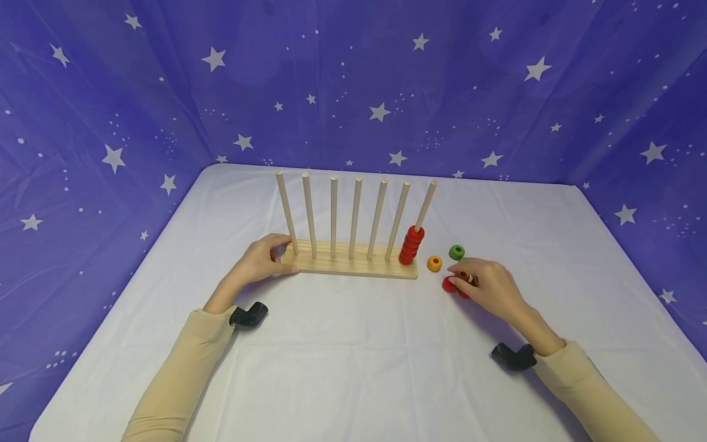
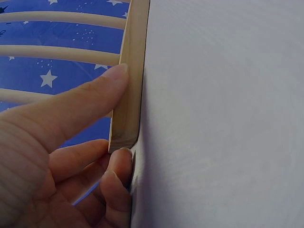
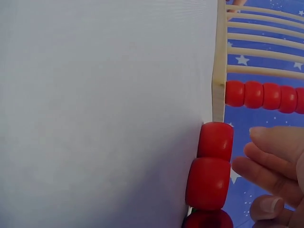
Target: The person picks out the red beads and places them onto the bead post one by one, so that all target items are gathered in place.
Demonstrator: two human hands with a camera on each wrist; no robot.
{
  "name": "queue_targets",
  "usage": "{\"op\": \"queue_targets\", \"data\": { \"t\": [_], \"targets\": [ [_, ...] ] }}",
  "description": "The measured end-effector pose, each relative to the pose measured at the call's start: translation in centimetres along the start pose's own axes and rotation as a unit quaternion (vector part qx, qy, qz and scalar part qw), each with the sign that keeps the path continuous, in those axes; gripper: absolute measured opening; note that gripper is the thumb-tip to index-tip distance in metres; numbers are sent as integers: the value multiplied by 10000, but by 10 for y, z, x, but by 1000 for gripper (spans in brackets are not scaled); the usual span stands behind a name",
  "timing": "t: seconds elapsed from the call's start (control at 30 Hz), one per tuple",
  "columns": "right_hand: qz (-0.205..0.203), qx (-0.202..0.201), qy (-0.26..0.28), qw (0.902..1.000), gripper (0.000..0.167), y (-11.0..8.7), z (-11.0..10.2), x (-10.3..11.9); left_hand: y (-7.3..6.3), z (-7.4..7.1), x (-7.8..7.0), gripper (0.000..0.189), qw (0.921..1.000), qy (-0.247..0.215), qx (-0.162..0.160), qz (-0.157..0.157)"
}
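A pale wooden base [image 1: 353,267] with a row of upright pegs stands mid-table. My left hand [image 1: 259,263] grips its left end; in the left wrist view the thumb [image 2: 102,92] presses the long front edge and the fingers [image 2: 116,166] curl at the end. Red beads [image 1: 410,245] are stacked on the rightmost peg. To the right of the base, my right hand [image 1: 488,287] hovers over loose beads, thumb and fingers parted. In the right wrist view, red beads [image 3: 209,183] sit just beside the fingertips, with nothing held.
A yellow bead [image 1: 434,263] and a green bead [image 1: 456,252] lie between the base and my right hand. A brown bead [image 1: 464,276] shows partly under that hand. White cloth [image 1: 331,356] covers the table, and a purple star-patterned curtain [image 1: 353,86] surrounds its back and sides.
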State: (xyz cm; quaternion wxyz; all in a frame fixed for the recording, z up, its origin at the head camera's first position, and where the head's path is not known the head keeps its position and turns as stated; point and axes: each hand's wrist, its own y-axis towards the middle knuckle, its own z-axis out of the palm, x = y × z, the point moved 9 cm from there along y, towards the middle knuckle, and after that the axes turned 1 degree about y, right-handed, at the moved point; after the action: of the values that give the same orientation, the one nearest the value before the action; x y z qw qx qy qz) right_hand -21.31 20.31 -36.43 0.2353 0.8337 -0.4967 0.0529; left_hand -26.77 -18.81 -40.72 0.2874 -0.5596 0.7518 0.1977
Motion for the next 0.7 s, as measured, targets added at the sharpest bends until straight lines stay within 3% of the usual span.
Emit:
{"op": "queue_targets", "data": {
  "t": [0.53,0.7],
  "targets": [
    [398,963,-78,9945,31,-3,18,-6,0,0,0,72,10000,-40,10,8],
    [462,1058,-50,9933,30,-2,20,-7,-1,0,0,72,10000,-13,-10,6]
  ]
}}
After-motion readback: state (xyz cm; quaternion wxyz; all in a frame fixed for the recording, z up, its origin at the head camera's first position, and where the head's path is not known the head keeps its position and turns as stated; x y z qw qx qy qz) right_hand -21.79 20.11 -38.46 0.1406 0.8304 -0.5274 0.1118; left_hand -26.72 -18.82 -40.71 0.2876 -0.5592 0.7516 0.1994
